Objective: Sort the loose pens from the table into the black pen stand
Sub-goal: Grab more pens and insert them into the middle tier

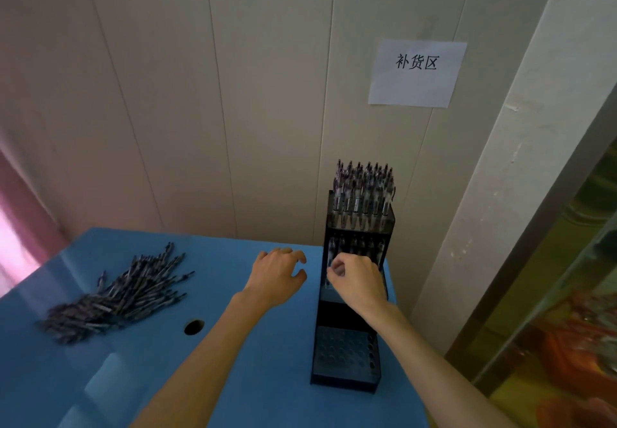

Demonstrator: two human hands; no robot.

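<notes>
A black stepped pen stand point(345, 379) sits at the right edge of the blue table point(253, 374). Its top tier is packed with upright pens point(364, 190), and the middle tier holds a row of several more. The lowest tier shows bare holes. My right hand point(359, 284) is at the middle tier with curled fingers, pinching a pen point(331, 251) at that tier's left end. My left hand point(275, 277) hovers just left of the stand with its fingers loosely spread, holding nothing. A pile of loose pens point(117, 294) lies on the table's left side.
A round hole point(193, 326) is cut in the tabletop between the pile and my left forearm. A panelled wall with a paper sign point(415, 73) stands right behind the stand. Blurred shelving with orange items fills the far right.
</notes>
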